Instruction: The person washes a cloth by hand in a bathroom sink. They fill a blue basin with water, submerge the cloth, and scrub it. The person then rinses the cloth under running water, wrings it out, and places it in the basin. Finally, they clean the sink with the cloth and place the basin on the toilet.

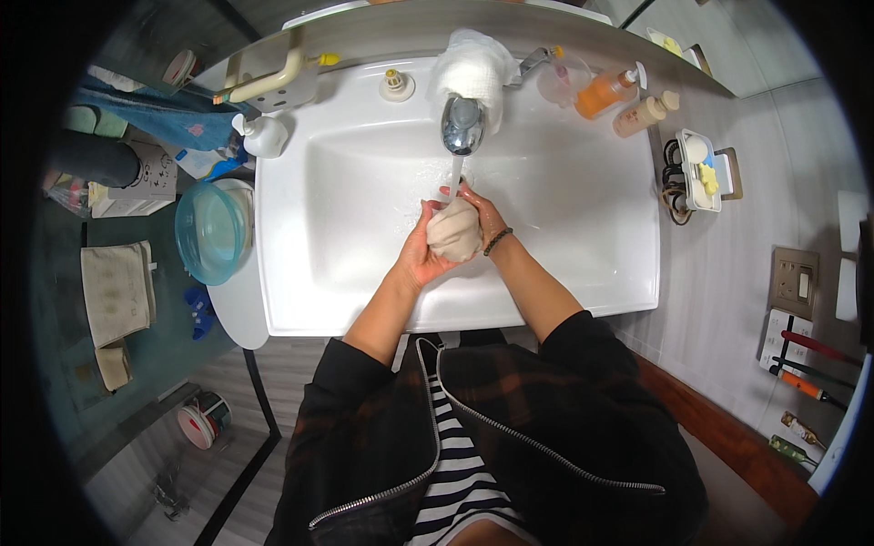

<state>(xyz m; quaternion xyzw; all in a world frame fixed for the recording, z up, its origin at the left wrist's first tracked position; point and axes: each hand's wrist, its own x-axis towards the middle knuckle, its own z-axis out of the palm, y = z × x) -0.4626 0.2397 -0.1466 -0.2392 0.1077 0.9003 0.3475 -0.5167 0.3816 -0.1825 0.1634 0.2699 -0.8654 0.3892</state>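
Water runs from a chrome faucet (463, 126) onto a bunched, cream-coloured wet cloth (454, 231) above the white sink basin (355, 225). My left hand (422, 252) cups the cloth from its left side and from below. On the other side, my right hand (483, 215), with a dark beaded bracelet (498, 241) at the wrist, holds the cloth too, its fingers near the stream. Part of the fingers is hidden behind the cloth. Another white cloth or towel (473, 65) is draped behind the faucet.
A white pump bottle (263, 136) stands at the sink's left corner. At the back right are an orange pump bottle (604, 94) and a beige bottle (642, 116). Left of the sink is a teal basin (212, 233). A white wall tray (700, 170) hangs on the right.
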